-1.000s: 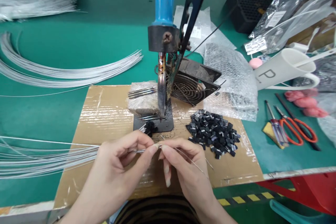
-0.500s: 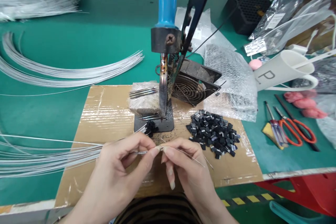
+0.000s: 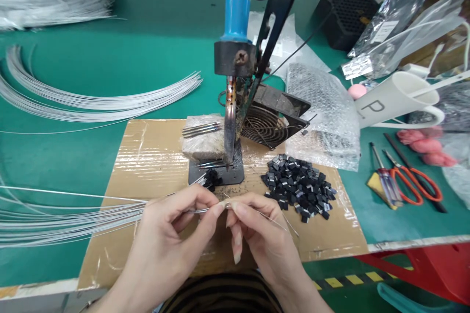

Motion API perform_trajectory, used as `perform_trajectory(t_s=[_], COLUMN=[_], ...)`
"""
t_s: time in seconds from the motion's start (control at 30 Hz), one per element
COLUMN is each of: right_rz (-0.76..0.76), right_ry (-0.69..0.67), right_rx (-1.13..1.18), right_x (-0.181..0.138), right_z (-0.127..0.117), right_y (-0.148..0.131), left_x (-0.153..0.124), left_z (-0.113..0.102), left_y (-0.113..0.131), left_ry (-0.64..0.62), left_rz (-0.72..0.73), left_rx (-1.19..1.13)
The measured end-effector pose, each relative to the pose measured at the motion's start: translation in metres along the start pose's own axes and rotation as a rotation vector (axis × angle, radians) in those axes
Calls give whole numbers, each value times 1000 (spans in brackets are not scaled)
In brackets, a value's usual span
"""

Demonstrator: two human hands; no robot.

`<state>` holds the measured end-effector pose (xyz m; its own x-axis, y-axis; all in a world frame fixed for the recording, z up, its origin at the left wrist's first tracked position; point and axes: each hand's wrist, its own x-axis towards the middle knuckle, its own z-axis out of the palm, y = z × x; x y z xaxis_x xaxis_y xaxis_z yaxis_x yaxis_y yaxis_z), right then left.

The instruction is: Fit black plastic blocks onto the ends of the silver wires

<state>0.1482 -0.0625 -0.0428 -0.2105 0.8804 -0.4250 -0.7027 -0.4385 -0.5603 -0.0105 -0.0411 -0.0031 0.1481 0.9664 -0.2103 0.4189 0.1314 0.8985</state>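
My left hand (image 3: 179, 234) is closed in a pinch on thin white wires (image 3: 99, 220), which trail off to the left over the cardboard. Close against it, my right hand (image 3: 262, 230) pinches the wires too; fine ends stick out to the right past its fingers. The exact spot between the fingertips is mostly covered. Just beyond my hands, a small cluster of black connectors (image 3: 211, 179) on wire ends lies by the metal base (image 3: 237, 174). Above that base a soldering iron (image 3: 229, 122) with a blue handle is clamped, tip down. To the right lies a heap of small black connectors (image 3: 299, 186).
Cardboard (image 3: 139, 156) covers the green table (image 3: 154, 49). A bundle of white wires (image 3: 110, 102) lies at left. A fan (image 3: 270, 124) stands behind the iron, bubble wrap (image 3: 323, 112) beside it. At right are a mug (image 3: 392, 100), scissors (image 3: 407, 183) and a screwdriver (image 3: 389, 186).
Both hands keep their pinch on the wires, with only slight finger movement. The view has shifted slightly, so the iron appears a little lower and further right.
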Motion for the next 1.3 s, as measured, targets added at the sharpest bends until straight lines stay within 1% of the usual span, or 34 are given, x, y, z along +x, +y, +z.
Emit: perform_trajectory(t_s=[0.1,0.2,0.4,0.6,0.77,0.9,0.97,1.07,1.17,1.3], right_rz=[-2,-3,-32,-60,-63,-90,-107,-125,-140,-146], right_ry=[19,35,83,97,86,44,56,92,100,81], right_rx=[12,29,55,60,78,31,-3,-52,-92,-103], right_x=[0,0,-1,-3,-2,-3,-4,-4,-4,-4], right_z=[0,1,5,8,7,5,4,3,2,2], right_y=[0,2,6,11,10,8,8,9,9,8], left_x=[-2,-4,-8,-10,-7,-2,-1,-2,-5,-7], left_z=[3,6,10,15,15,13,13,13,14,13], left_y=[3,2,-4,-7,-6,-3,-1,0,-1,-3], left_ry=[36,54,135,156,158,116,110,134,175,167], left_rz=[-10,12,78,89,29,47,59,42,3,7], left_rx=[19,54,142,123,30,-124,-146,-111,-30,42])
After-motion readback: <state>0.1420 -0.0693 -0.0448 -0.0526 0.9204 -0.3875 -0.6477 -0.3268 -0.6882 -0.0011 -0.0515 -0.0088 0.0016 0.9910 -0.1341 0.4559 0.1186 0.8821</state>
